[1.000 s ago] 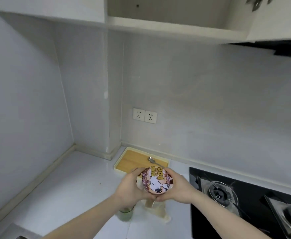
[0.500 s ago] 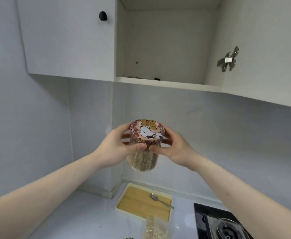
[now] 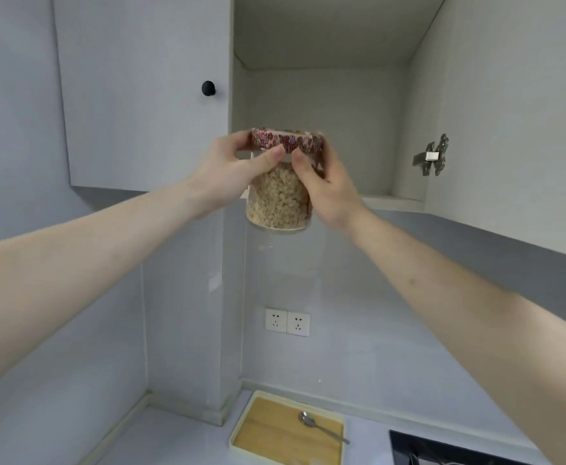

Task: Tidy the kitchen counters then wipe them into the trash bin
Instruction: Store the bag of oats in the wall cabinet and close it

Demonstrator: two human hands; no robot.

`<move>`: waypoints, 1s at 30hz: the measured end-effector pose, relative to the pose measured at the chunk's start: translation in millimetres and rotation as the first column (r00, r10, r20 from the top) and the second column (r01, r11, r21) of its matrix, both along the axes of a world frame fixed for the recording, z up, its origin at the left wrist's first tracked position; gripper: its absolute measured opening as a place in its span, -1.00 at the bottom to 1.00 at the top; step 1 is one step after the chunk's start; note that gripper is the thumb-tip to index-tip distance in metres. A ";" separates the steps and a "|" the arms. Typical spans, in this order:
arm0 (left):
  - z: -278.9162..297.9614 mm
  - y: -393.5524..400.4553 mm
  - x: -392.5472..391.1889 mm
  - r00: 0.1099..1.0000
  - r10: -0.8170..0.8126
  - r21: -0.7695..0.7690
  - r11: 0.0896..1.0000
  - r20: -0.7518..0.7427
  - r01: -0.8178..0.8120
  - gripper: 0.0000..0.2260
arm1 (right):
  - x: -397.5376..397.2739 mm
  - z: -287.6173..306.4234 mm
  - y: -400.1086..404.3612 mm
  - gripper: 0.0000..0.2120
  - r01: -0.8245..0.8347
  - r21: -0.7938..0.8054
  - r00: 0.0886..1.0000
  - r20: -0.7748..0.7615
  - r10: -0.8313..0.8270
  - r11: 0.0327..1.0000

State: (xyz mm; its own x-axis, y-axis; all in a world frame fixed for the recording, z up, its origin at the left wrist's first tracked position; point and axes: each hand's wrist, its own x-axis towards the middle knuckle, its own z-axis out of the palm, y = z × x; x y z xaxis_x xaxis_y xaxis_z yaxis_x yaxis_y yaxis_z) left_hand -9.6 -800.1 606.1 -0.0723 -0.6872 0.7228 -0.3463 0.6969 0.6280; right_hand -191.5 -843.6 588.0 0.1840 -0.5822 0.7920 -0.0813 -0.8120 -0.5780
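Note:
A clear jar (image 3: 279,199) filled with pale grains carries a patterned pink lid (image 3: 285,141). I hold it high in both hands, in front of the open wall cupboard (image 3: 322,129). My left hand (image 3: 233,169) grips the jar's left side with the thumb under the lid. My right hand (image 3: 322,182) grips its right side the same way. The jar's base hangs a little below the cupboard's bottom shelf edge (image 3: 392,201).
The closed cupboard door (image 3: 140,95) with a black knob (image 3: 208,88) is on the left; the open door with a metal hinge (image 3: 432,156) is on the right. Below, a wooden board (image 3: 275,437) bears a spoon (image 3: 322,427). A hob corner (image 3: 442,451) shows bottom right. Sockets (image 3: 287,322) sit on the wall.
Both hands have lifted the jar from just above the counter up to the level of the open cupboard. My view has tilted upward with it.

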 end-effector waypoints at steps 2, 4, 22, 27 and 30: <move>10.1 -7.2 -3.3 0.999 -0.011 0.011 1.000 -0.037 0.012 -0.66 | 3.1 14.5 -7.1 -0.59 0.049 -0.031 0.999 0.001 -0.049 0.998; 17.3 -17.0 -6.2 0.997 -0.016 0.009 1.000 -0.071 0.017 -0.66 | 6.0 26.1 -14.4 -0.57 0.090 -0.046 0.996 0.007 -0.090 0.995; 49.3 -108.2 -46.7 0.993 0.020 0.048 0.999 -0.113 -0.015 -0.70 | -8.9 55.5 -83.0 -0.57 0.337 0.033 0.941 -0.023 -0.337 0.941; 50.9 -127.9 -48.2 0.994 0.104 0.076 0.992 -0.023 -0.102 -0.59 | -10.3 58.6 -97.2 -0.51 0.373 0.038 0.923 -0.118 -0.367 0.927; 51.1 -140.3 -47.0 0.974 0.209 0.093 0.972 0.084 -0.216 -0.53 | -15.2 49.4 -114.8 -0.48 0.406 0.057 0.895 -0.227 -0.384 0.912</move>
State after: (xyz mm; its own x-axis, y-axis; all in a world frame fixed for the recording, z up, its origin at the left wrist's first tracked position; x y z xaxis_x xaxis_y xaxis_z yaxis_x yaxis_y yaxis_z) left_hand -56.6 -940.4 657.2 0.0334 -0.7618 0.6470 -0.5270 0.5366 0.6590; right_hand -206.7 -958.3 637.4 0.0749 -0.7152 0.6949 -0.5090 -0.6267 -0.5901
